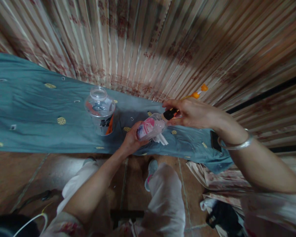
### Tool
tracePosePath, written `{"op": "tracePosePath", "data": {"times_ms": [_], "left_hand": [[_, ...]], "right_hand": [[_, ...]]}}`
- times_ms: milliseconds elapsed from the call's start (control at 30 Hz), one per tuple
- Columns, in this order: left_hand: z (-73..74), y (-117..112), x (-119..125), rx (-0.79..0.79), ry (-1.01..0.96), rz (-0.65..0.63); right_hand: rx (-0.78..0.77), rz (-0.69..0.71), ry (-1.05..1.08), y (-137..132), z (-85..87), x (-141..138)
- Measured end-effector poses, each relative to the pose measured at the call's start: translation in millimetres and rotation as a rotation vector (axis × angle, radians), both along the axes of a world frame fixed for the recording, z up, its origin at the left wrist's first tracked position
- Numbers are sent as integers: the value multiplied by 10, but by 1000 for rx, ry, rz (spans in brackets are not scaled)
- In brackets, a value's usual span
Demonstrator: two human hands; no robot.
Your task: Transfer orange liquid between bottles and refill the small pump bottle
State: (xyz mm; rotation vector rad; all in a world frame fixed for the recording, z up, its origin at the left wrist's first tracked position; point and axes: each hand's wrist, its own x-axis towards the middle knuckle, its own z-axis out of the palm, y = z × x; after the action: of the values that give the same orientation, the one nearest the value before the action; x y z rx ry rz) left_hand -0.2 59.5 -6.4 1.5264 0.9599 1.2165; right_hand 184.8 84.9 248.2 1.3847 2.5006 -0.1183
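Note:
My left hand (pixel 132 138) is wrapped round a small clear bottle with a pink and white label (pixel 150 127), held tilted on its side above the edge of a teal cloth (pixel 34 108). My right hand (pixel 192 113) pinches an orange-handled tool with a dark part (pixel 169 114) right at the bottle's mouth; its orange handle (pixel 198 93) sticks out past my fingers. A silver bangle (pixel 236 144) sits on my right wrist. White bits (pixel 162 139) hang under the bottle.
A clear plastic jar (pixel 100 110) with orange items inside stands on the teal cloth to the left. A pleated floral curtain (pixel 162 42) hangs behind. A dark flat object (pixel 215 141) lies on the cloth at right. Below are my legs and a brown tiled floor (pixel 19 174).

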Motion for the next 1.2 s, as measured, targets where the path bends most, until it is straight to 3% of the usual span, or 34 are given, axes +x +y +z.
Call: {"op": "tracePosePath", "data": {"times_ms": [1200], "left_hand": [[-12, 9, 18, -32, -24, -3]], "right_hand": [[-22, -3, 95, 47, -89, 82]]}}
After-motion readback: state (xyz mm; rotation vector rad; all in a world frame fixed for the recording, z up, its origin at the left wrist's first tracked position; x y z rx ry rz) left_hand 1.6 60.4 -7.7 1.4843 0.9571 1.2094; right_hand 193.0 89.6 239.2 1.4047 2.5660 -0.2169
